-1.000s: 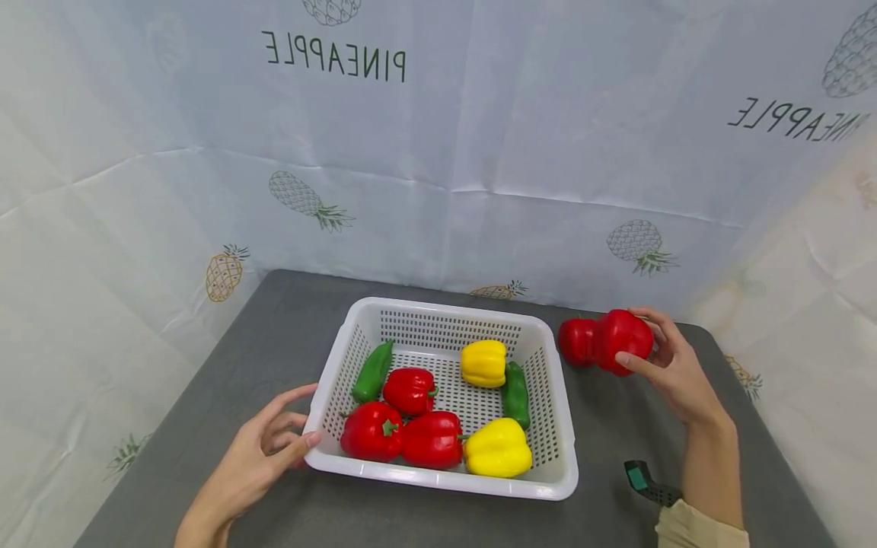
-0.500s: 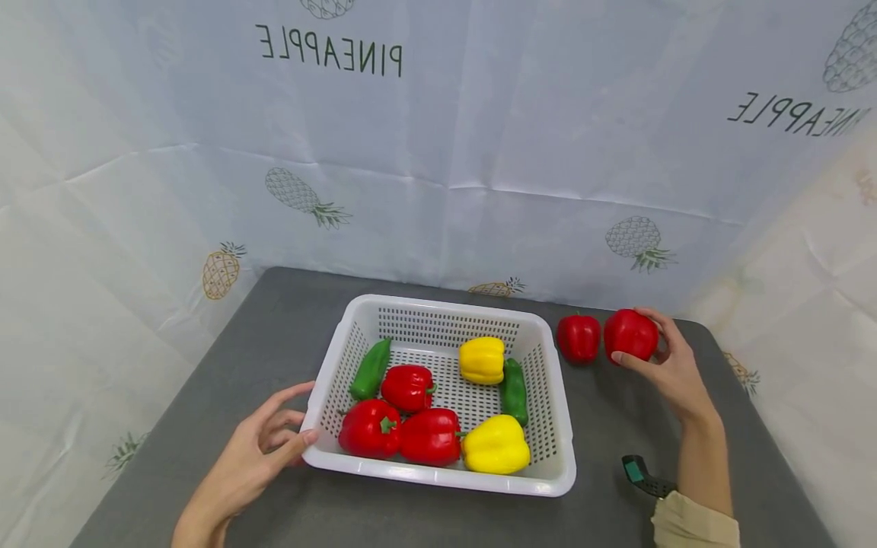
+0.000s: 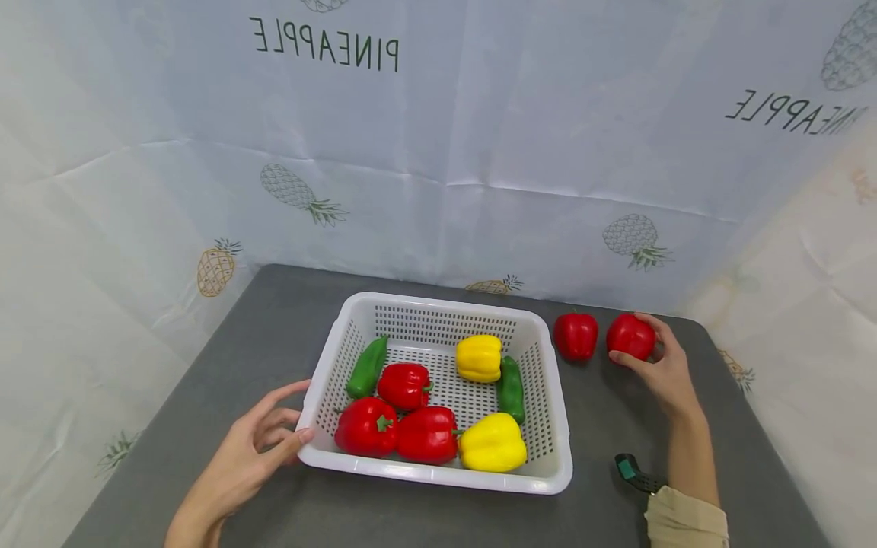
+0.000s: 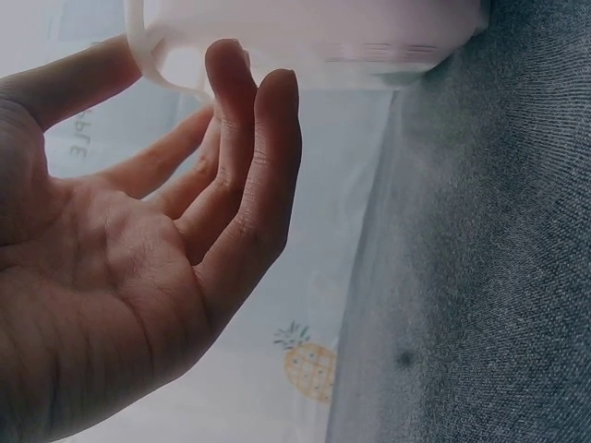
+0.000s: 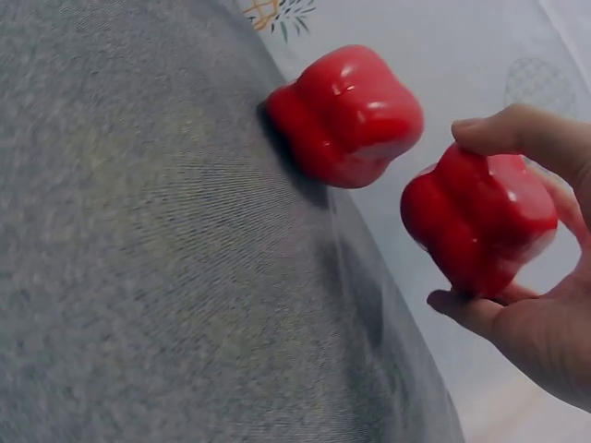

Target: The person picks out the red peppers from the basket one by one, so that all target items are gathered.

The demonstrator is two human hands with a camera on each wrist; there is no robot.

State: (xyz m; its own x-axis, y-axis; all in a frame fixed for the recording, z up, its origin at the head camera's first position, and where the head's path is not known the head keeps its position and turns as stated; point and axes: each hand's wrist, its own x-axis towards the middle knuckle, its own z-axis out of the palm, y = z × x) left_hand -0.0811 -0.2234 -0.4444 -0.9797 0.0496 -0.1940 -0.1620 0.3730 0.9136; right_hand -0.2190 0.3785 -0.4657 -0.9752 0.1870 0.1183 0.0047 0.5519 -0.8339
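My right hand [image 3: 668,373] holds a glossy red bell pepper [image 3: 630,337] between thumb and fingers, to the right of a second red bell pepper [image 3: 575,337] standing on the table. In the right wrist view, the held bell pepper [image 5: 480,217] is apart from the other one [image 5: 346,115], with a gap beneath it. My left hand [image 3: 240,457] grips the left rim of a white plastic basket [image 3: 438,477] near its front corner. The left wrist view shows the thumb at the basket's rim [image 4: 138,41] and the other fingers curled outside it.
Inside the basket lie several red bell peppers [image 3: 427,435], two yellow ones [image 3: 492,443] and two long green peppers [image 3: 368,367]. A grey table [image 3: 301,320] carries everything. Behind it hangs a pineapple-print curtain [image 3: 438,152]. A black strap [image 3: 637,476] shows by the right wrist.
The red bell pepper in my right hand has come down toward the table, away from overlapping the standing one in the head view. My left hand stays at the basket's rim.
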